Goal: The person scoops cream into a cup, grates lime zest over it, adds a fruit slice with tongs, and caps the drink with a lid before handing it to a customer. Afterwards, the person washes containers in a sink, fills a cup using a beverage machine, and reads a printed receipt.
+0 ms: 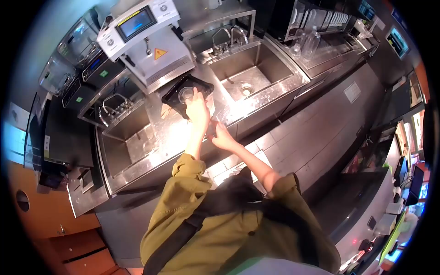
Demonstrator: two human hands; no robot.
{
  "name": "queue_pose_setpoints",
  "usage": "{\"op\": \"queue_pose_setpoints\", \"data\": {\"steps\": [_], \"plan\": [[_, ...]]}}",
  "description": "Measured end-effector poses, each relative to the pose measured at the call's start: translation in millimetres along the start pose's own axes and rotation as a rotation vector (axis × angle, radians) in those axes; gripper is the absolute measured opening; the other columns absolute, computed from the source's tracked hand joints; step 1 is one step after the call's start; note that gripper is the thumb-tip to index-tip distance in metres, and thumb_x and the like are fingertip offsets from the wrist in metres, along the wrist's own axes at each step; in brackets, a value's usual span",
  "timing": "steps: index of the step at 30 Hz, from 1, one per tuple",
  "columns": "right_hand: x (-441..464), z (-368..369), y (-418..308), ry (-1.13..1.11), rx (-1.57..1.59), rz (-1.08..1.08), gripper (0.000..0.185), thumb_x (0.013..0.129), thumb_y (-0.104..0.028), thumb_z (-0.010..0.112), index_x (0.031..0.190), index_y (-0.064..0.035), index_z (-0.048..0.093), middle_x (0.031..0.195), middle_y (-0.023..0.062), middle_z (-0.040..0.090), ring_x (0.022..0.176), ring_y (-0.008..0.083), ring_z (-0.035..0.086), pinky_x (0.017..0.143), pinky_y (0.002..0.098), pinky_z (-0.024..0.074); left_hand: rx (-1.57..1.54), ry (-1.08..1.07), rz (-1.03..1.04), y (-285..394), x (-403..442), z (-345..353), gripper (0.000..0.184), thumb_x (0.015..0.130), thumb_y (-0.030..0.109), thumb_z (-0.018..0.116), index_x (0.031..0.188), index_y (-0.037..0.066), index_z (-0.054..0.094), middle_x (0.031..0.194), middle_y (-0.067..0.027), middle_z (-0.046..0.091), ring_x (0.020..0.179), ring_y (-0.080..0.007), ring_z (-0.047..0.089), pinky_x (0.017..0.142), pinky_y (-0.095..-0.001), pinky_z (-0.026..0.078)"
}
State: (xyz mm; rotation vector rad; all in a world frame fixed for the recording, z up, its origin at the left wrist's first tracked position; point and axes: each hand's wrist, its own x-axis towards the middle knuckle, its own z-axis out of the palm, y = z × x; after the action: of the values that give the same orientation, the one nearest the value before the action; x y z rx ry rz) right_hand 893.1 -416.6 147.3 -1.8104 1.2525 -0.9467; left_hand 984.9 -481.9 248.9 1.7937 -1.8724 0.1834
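My left hand (198,109) reaches over a black square tray (173,97) on the steel counter. Its fingers are closed at the edge of a clear round cup (185,94) inside the tray. My right hand (223,137) is lower and to the right, by the counter's front edge. Its fingers are curled around a small greyish thing (211,128) too unclear to name. Pinkish-brown cloth (167,111) shows under the tray's left side, partly hidden.
A white machine with a screen (151,46) stands directly behind the tray. One steel sink (263,71) lies to the right, another (137,145) to the left, both with taps. Clear pitchers (311,42) stand at the back right. Tiled floor (293,137) runs along the counter.
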Motion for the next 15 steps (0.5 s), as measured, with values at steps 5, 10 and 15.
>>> {"op": "queue_pose_setpoints", "data": {"steps": [5, 10, 15], "plan": [[-2, -36, 42, -0.006, 0.002, -0.034, 0.046, 0.078, -0.019, 0.055, 0.116, 0.0046, 0.043, 0.112, 0.0244, 0.045, 0.106, 0.0382, 0.044, 0.091, 0.0405, 0.0373, 0.034, 0.004, 0.006, 3, 16, 31, 0.039, 0.073, 0.014, 0.064, 0.11, 0.009, 0.052, 0.13, -0.0005, 0.047, 0.096, -0.0332, 0.056, 0.077, -0.0429, 0.048], [-74, -125, 147, 0.057, 0.284, 0.245, 0.036, 0.079, -0.022, 0.056, 0.107, 0.0, 0.053, 0.1, 0.017, 0.053, 0.093, 0.0288, 0.054, 0.081, 0.036, 0.0454, 0.191, -0.137, -0.134, 11, 27, 10, 0.06, 0.077, 0.01, 0.06, 0.132, 0.016, 0.037, 0.128, -0.0036, 0.048, 0.101, -0.0337, 0.052, 0.082, -0.0428, 0.045], [-184, -275, 259, 0.45, 0.261, 0.719, 0.023, 0.082, -0.014, 0.053, 0.099, 0.0003, 0.059, 0.085, 0.012, 0.062, 0.081, 0.0192, 0.06, 0.072, 0.0307, 0.0483, 0.645, -0.128, -0.252, 20, 30, 21, 0.041, 0.075, 0.011, 0.06, 0.114, 0.005, 0.048, 0.137, -0.0024, 0.037, 0.1, -0.0309, 0.052, 0.075, -0.043, 0.045]]}}
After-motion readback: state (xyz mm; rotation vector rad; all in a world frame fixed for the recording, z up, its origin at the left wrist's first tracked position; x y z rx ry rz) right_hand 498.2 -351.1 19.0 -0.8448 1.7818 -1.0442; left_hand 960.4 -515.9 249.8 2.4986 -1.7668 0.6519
